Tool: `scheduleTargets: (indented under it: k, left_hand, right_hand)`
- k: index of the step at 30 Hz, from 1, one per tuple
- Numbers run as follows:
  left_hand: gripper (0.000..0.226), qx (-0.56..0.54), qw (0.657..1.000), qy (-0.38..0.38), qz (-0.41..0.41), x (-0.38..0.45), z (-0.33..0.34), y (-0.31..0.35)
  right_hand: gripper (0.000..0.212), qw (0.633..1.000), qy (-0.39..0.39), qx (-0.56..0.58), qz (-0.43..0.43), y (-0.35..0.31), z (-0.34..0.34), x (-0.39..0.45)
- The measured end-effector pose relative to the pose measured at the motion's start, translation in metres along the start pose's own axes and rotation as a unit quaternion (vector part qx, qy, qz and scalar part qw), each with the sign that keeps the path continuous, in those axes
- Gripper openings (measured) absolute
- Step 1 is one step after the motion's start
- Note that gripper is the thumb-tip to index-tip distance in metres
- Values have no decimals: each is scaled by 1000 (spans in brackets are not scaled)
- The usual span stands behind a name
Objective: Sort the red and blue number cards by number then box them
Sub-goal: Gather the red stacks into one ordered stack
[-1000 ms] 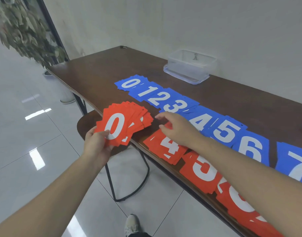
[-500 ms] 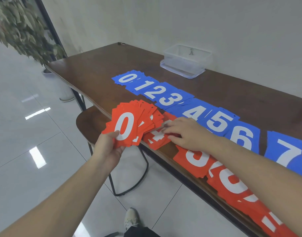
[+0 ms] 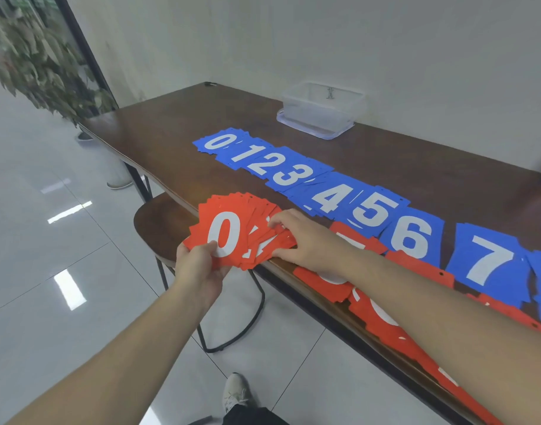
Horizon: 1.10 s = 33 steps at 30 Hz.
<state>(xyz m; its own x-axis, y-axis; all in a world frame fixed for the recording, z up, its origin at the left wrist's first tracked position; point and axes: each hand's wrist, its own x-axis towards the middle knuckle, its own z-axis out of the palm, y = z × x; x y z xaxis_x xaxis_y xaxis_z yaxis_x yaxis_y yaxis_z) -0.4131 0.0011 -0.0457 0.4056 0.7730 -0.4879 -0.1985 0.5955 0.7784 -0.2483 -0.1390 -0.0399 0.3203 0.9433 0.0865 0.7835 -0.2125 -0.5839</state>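
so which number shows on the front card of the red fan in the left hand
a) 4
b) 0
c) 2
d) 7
b, the left hand grips a fan of red cards whose front card shows a white 0, while the right hand pinches the fan's far edge.

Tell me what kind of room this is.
Probably an office or activity room, not a home: a long dark wooden table against a bare white wall, a glossy tiled floor, and a potted plant by a glass partition.
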Motion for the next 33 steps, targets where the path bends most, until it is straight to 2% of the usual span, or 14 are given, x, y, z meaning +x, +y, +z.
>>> scheduleTargets:
  k: [2, 5, 8, 10, 13, 16, 19, 23, 25, 27, 33]
  left_hand:
    - [39, -2, 1000, -2, 12, -2, 0, 1]
    - [44, -22, 1000, -3, 21, -2, -3, 1]
    - [47, -53, 999, -2, 10, -4, -5, 2]
    - [42, -78, 997, -5, -6, -7, -5, 1]
    - [21, -92, 995, -22, -33, -15, -3, -4]
    - [20, -95, 994, -32, -40, -19, -1, -13]
    - [18, -83, 995, -40, -39, -20, 1, -20]
    - [33, -72, 996, -34, -26, -18, -1, -22]
    - [37, -72, 997, -21, -21, -16, -4, -22]
    - [42, -62, 998, -9, -9, -15, -6, -22]
    - [41, -37, 999, -38, -12, -22, 2, -25]
  right_hand:
    - [39, 1000, 11, -4, -17, 5, -9, -8]
    - [21, 999, 23, -37, -19, 17, -32, -25]
    - [12, 995, -1, -102, 1, 30, -59, -46]
    - [13, 988, -26, -153, 1, 40, -70, -59]
    - [19, 973, -52, -222, -45, 48, -69, -70]
    - [35, 966, -85, -240, -52, 44, -58, -72]
    - [48, 966, -95, -232, -55, 37, -40, -64]
    - [26, 991, -29, -128, -30, 24, -24, -50]
    - [37, 994, 26, -101, 12, 19, -20, -45]
    - [49, 991, 51, -105, 59, 16, -18, -42]
    - [54, 988, 37, -100, 110, 11, -18, -35]
